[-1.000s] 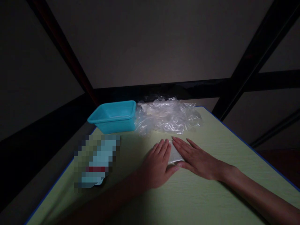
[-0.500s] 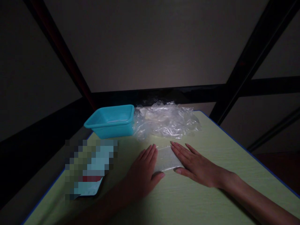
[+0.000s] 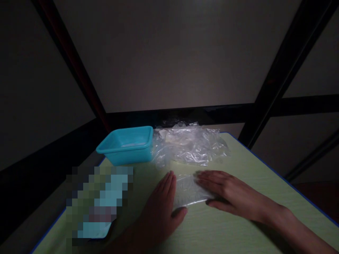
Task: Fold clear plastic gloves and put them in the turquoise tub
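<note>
A small flat piece of clear plastic, like a folded bag (image 3: 188,192), lies on the table between my hands. My left hand (image 3: 162,204) rests along its left edge, fingers stretched out together and thumb apart. On the other side, my right hand (image 3: 225,190) lies over the right part of the plastic with its fingers extended, slightly blurred at the tips. Neither hand grips anything. Parts of the plastic are hidden under the fingers.
Behind the hands is a heap of crumpled clear plastic bags (image 3: 193,146), touching a turquoise plastic basin (image 3: 129,155). A pixelated light-blue flat object (image 3: 99,231) lies at the left of the pale green table (image 3: 219,233), whose edge is blue. A wall stands behind.
My right hand has shifted slightly rightward over the plastic, its fingers turning more sideways. My left hand stays at the left edge. The whole view has tilted up a little.
</note>
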`<state>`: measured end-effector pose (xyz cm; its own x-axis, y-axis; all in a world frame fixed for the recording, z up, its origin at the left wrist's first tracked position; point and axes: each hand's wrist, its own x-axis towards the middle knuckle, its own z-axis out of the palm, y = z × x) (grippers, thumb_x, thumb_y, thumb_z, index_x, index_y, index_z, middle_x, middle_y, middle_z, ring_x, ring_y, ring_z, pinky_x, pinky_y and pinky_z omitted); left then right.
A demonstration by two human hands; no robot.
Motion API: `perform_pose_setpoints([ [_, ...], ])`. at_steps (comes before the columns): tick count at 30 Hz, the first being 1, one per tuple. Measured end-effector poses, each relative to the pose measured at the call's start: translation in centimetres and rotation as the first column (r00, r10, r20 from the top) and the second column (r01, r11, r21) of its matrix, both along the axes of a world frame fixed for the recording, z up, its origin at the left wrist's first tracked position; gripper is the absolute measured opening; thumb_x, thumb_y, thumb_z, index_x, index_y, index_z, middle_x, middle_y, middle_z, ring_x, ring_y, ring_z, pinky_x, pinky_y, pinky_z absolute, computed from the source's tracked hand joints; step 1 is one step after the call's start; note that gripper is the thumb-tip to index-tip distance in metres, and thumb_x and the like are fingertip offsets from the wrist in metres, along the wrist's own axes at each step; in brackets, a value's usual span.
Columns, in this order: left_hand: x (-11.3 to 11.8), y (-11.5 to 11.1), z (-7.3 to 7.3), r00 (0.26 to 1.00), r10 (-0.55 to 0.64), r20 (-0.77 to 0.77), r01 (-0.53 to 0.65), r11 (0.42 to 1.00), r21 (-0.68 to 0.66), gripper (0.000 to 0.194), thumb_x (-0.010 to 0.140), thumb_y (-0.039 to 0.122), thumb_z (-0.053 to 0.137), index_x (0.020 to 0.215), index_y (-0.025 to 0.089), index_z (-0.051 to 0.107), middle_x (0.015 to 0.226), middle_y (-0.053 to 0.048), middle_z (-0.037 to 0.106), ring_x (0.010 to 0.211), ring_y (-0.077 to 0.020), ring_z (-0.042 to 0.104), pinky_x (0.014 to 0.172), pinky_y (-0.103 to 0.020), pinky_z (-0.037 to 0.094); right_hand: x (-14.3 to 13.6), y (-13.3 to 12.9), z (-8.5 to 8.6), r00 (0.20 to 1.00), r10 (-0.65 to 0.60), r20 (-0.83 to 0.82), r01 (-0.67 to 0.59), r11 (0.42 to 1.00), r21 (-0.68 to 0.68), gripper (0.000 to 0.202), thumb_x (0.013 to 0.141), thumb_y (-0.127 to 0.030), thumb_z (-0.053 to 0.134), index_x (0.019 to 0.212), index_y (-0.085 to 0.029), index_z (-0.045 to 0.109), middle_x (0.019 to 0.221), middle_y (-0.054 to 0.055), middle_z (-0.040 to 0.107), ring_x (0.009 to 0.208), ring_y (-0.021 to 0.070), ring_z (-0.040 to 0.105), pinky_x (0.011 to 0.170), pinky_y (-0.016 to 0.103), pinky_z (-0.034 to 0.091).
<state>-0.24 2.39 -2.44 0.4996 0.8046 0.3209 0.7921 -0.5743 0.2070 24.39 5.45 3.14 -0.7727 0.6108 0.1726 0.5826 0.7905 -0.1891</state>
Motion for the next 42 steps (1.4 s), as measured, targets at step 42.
perform_pose_setpoints([
  [42,0.9,0.2,1.9,0.973,-0.135,0.186,0.128,0.990,0.052,0.035,0.069,0.009,0.052,0.102,0.014,0.061,0.103,-0.011,0.066,0.094,-0.0239,0.060,0.086,-0.039,0.051,1.2,0.9,0.8,0.950,-0.033,-0.311,-0.016,0.988,-0.152,0.021,0.093,-0.024,0.042,0.094,-0.018,0.062,0.089,0.006,0.066,0.085,0.0174,0.062,0.076,0.031,0.049],
])
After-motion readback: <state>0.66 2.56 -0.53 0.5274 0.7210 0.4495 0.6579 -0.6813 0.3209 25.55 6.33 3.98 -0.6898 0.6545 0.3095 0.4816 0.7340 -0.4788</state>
